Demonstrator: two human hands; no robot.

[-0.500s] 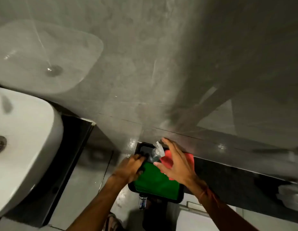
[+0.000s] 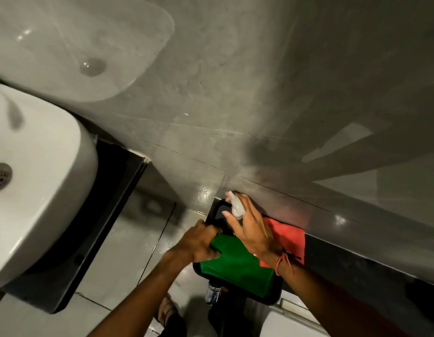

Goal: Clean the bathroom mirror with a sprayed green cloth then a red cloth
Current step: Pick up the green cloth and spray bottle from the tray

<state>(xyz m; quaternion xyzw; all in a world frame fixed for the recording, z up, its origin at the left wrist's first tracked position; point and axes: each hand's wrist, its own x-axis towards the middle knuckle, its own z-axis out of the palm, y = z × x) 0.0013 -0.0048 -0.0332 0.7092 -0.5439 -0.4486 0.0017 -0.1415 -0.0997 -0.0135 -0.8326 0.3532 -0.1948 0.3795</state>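
Since the earlier frame the right hand (image 2: pixel 253 227) has been closed around the spray bottle (image 2: pixel 236 206), which was previously only being reached for with spread fingers, and the bottle has been raised slightly; the left hand (image 2: pixel 200 242) has been kept on the green cloth (image 2: pixel 237 263).

From left to right: one white basin (image 2: pixel 41 190) is seen at the left edge, with its reflection in the mirror (image 2: pixel 259 81) above. One black tray (image 2: pixel 271 294) is set against the foot of the mirror. One green cloth is laid flat in the tray, its long axis running from upper left to lower right; its upper left edge is pinched in the closed left grip. One clear spray bottle is held in the right grip above the tray's far corner, its long axis roughly upright and its nozzle pointed up and to the left. One red cloth (image 2: pixel 290 235) is lying to the right, partly under the right wrist, overlapping the tray's right edge.
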